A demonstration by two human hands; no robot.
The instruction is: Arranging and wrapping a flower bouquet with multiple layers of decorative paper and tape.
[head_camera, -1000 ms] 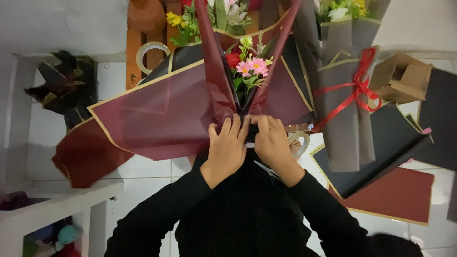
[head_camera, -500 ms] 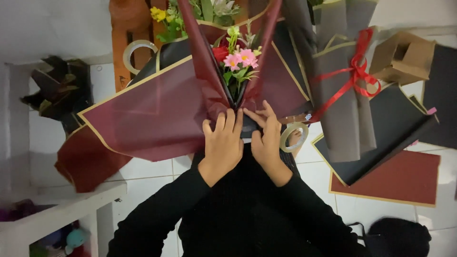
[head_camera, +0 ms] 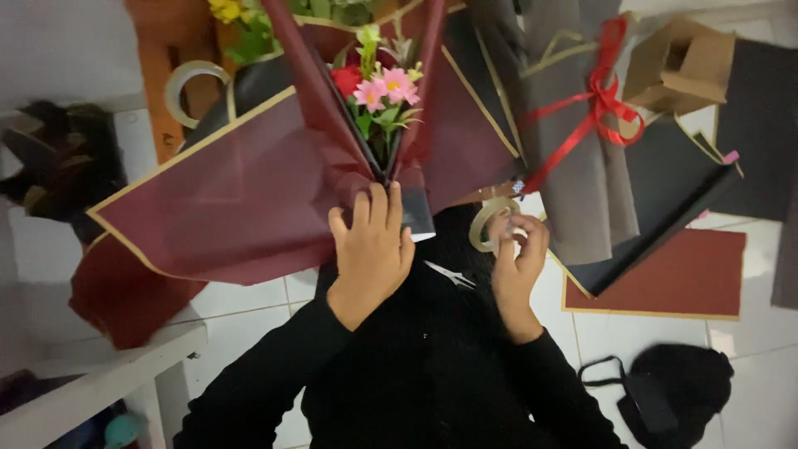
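A small bunch of pink, red and yellow flowers (head_camera: 378,91) sits in dark maroon wrapping paper (head_camera: 241,195) with gold edges, on a black sheet. My left hand (head_camera: 371,249) presses the gathered paper at the base of the bunch, fingers together. My right hand (head_camera: 517,258) is off to the right, its fingertips on a roll of clear tape (head_camera: 490,223) beside the wrap. Both sleeves are black.
A grey-wrapped bouquet with a red ribbon (head_camera: 582,116) lies to the right, next to a brown cardboard box (head_camera: 682,66), black sheets (head_camera: 665,191) and a maroon sheet (head_camera: 665,278). Another tape roll (head_camera: 189,83) lies top left. A black bag (head_camera: 665,391) sits on the white tiled floor.
My right hand has left the base of the wrap and moved right to the tape roll. My left hand stays pressed on the paper. The view has shifted.
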